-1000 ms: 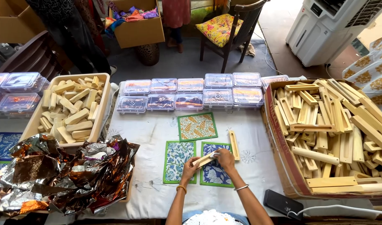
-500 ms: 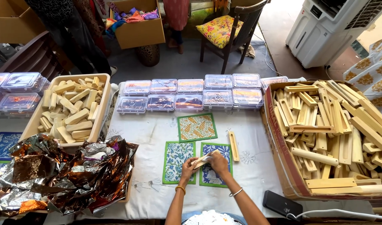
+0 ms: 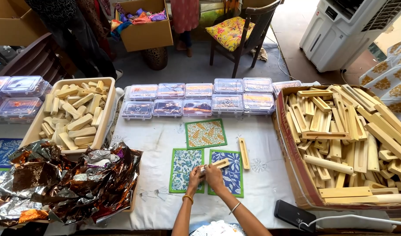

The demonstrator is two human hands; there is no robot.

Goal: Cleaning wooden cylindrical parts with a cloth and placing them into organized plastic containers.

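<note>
While both hands meet near the table's front edge, left hand (image 3: pixel 194 177) and right hand (image 3: pixel 213 175) grasping a wooden strip (image 3: pixel 218 164) above blue printed cloths (image 3: pixel 230 172), white tablecloth (image 3: pixel 156 140), plastic boxes (image 3: pixel 198 98) along the back edge, chair (image 3: pixel 244 30) behind.

Two rows of clear plastic lidded boxes (image 3: pixel 198 99) run across the upper middle of the frame, rectangular, with blue and orange contents showing through. More of the same clear boxes (image 3: pixel 17 96) sit at the left edge. A shallow beige tray (image 3: pixel 105 114) of short wooden blocks stands in the left centre. A large brown cardboard box (image 3: pixel 292 162), red-edged on its flap, fills the right side with long wooden pieces. An open brown carton (image 3: pixel 144 36) of coloured cloth stands on the floor at top centre, another cardboard box (image 3: pixel 10 19) at upper left. Crumpled copper and silver foil wrapping (image 3: pixel 60 183) lies at lower left. A dark phone (image 3: pixel 294 215), screen black, lies at the bottom right of centre.
</note>
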